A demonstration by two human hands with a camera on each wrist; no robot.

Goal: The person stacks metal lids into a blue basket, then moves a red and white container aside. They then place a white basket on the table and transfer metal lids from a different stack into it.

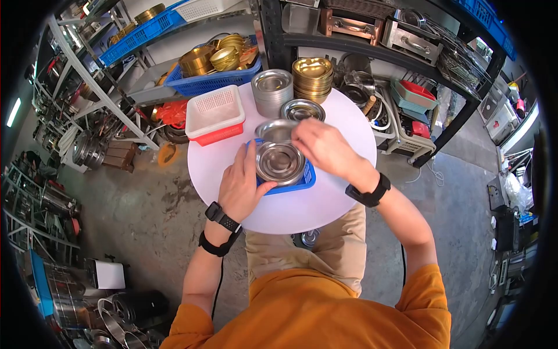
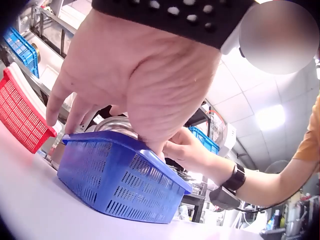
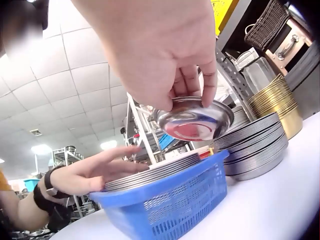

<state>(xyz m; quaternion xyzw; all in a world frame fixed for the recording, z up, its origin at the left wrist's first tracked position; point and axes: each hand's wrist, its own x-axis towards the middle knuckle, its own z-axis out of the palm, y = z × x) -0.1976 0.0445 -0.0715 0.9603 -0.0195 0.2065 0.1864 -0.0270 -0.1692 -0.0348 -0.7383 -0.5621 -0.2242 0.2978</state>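
Observation:
A shallow round metal dish [image 1: 272, 130] is pinched by its rim in my right hand [image 1: 330, 149]. In the right wrist view the dish [image 3: 192, 122] hangs tilted above the blue basket [image 3: 190, 196], its shiny underside showing. Inside the basket lies a stack of matching metal dishes [image 1: 280, 164], their rims level with or just above its edge. My left hand [image 1: 238, 187] rests at the left side of the basket and stack, fingers extended and thumb spread along the near side. The basket's slotted wall [image 2: 135, 187] shows below that hand in the left wrist view.
Behind the basket stand a low stack of metal dishes [image 1: 303, 110], a tall silver stack [image 1: 272, 99] and a pile of gold heart-shaped bowls [image 1: 313, 78]. A white basket in a red one [image 1: 218, 136] sits left on the round table [image 1: 215, 168]. Shelves [image 1: 372, 52] loom behind.

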